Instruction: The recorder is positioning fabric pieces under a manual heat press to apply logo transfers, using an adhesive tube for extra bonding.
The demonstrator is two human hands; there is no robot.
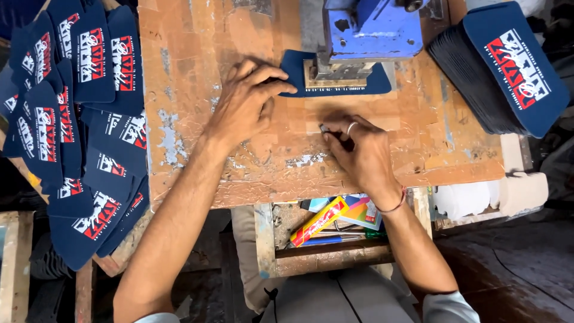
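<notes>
Forearms, two, bare, entering from the bottom edge and reaching up over a worn wooden bench [191, 36] with chipped, flaking paint.

Far left, beyond the bench's left edge: loose heap of dark blue pieces [72, 137] printed in red and white, fanned and overlapping, some hanging past their support.

Left hand [245, 101]: laid palm down on the bench, fingers spread and extended, fingertips pressing the left end of a dark blue piece [293, 75]; nothing gripped.

Centre top: the blue piece lies flat under the foot of a blue metal press [371, 30], its right end showing past the press base.

Right hand [359, 152]: ring on one finger, cord at the wrist, fingers curled in on a small metal object [323, 128] on the bench; too small to identify.

Bare bench surface lies between the two hands and along the near edge.

Below the near edge: open shelf [323, 248] holding an orange and yellow tube [320, 221] and coloured packets.

Far right: neat stack of blue printed pieces [508, 66], overhanging the bench's right edge.
</notes>
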